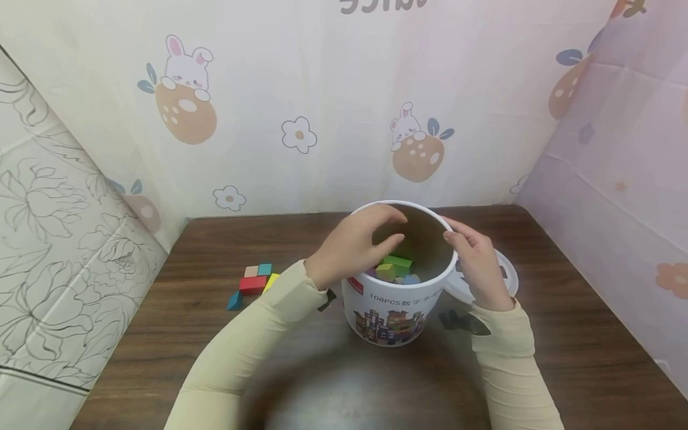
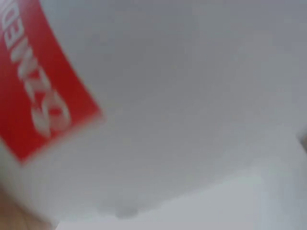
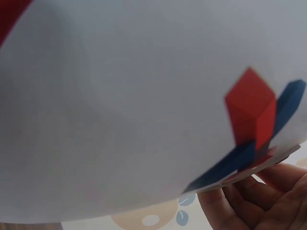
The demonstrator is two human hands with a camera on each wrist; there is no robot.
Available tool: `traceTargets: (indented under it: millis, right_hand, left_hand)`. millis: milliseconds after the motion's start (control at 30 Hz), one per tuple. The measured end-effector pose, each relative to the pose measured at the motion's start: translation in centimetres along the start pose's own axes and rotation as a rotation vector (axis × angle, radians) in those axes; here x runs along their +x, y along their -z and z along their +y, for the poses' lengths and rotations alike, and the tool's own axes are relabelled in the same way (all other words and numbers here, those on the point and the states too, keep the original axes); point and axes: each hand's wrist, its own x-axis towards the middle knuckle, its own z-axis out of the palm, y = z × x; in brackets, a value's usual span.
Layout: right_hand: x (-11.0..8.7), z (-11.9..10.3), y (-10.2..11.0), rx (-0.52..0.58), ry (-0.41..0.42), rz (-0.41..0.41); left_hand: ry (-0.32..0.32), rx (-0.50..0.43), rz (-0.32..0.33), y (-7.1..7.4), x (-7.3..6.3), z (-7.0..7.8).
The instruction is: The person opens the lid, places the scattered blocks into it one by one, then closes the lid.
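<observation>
A white bucket [image 1: 398,316] with a printed building-block picture stands upright on the table, its top uncovered. Low inside lie several blocks, among them a green block [image 1: 398,263] and a yellowish one [image 1: 385,272]. My left hand [image 1: 357,242] reaches over the bucket's left rim, thumb and fingers apart with nothing between them. At the right rim, my right hand [image 1: 480,263] grips the bucket wall, thumb on the near side; its fingers [image 3: 261,196] show beneath the rim in the right wrist view. The bucket's red label [image 2: 43,91] fills part of the left wrist view.
Left of the bucket, a small group of blocks lies on the table [image 1: 177,334]: a red block [image 1: 252,285], a teal one [image 1: 264,269], a blue triangle [image 1: 235,301] and a yellow piece [image 1: 271,281]. A white lid [image 1: 508,272] lies behind the right hand. Patterned curtains surround the table.
</observation>
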Motion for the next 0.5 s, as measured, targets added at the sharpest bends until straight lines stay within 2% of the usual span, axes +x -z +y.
traceTargets:
  millis: [133, 333, 400, 500]
  right_hand:
    - [0.0, 0.0, -0.1, 0.006, 0.006, 0.0]
    - [0.0, 0.0, 0.0, 0.016, 0.012, -0.005]
    - [0.0, 0.0, 0.0, 0.018, 0.01, -0.006]
    - [-0.1, 0.0, -0.1, 0.021, 0.007, -0.006]
  left_hand:
    - [-0.015, 0.114, 0.06, 1.0, -1.3, -0.9]
    - [-0.008, 0.175, 0.159, 2.7, -3.5, -3.0]
    - [0.006, 0.205, 0.171, 3.1, -4.4, -3.8]
    - [0.061, 0.27, 0.147, 3.5, -5.9, -5.2]
